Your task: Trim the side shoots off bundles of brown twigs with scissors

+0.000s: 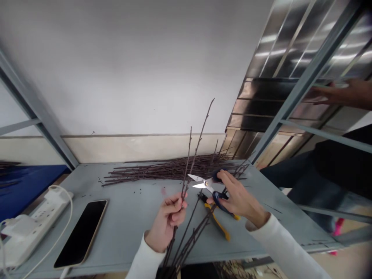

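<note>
Thin dark twigs [187, 162] stand upright in the closed fingers of my left hand [170, 219]. My right hand [240, 195] grips a pair of scissors [207, 183] with dark blue handles. Their blades are spread and point left, close to the twigs just above my left hand. More loose twigs [190, 244] slant up from the front edge between my hands. Under the scissors lies a pair of pliers-like cutters [217, 223] with yellow-orange handles, partly hidden by twigs and my right hand. A large bundle of twigs [162, 169] lies along the back.
On the grey tabletop [124, 217] a phone [83, 232] lies left of my hands. A white power strip [37, 224] with plugs and a cable sits at the left edge. Metal posts [296, 93] frame the table. Another person's hand [343, 93] is beyond the right post.
</note>
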`<control>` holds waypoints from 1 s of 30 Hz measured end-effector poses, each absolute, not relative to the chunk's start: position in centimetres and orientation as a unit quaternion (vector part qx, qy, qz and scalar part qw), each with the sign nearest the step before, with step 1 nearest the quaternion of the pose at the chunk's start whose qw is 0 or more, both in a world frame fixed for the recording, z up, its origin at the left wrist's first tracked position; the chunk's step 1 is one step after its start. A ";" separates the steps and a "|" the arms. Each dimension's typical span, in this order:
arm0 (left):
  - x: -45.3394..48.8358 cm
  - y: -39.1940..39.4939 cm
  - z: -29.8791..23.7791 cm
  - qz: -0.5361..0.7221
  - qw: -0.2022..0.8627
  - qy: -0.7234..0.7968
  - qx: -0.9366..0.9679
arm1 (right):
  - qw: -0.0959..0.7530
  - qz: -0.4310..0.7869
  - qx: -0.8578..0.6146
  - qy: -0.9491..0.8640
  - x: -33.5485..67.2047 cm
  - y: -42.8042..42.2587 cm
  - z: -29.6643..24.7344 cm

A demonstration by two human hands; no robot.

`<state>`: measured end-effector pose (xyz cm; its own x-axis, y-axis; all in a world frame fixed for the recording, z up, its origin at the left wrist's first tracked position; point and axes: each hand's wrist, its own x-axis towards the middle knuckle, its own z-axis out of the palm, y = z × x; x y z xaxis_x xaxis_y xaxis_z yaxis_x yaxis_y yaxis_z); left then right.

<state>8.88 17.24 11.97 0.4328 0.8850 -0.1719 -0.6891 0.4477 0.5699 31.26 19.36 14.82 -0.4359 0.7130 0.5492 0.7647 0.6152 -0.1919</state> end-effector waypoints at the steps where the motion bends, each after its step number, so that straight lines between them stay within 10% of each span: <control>1: 8.9 17.2 12.0 0.475 0.823 0.224 0.214 | 0.299 -0.063 -0.436 -0.847 31.3 19.4 14.9; 17: 8.5 17.4 11.7 0.440 0.865 0.170 0.173 | 0.293 -0.229 -0.397 -0.839 31.6 19.9 14.8; 30: 8.3 17.4 11.4 0.485 0.824 0.228 0.183 | 0.466 -0.054 -0.555 -0.686 31.0 18.9 15.0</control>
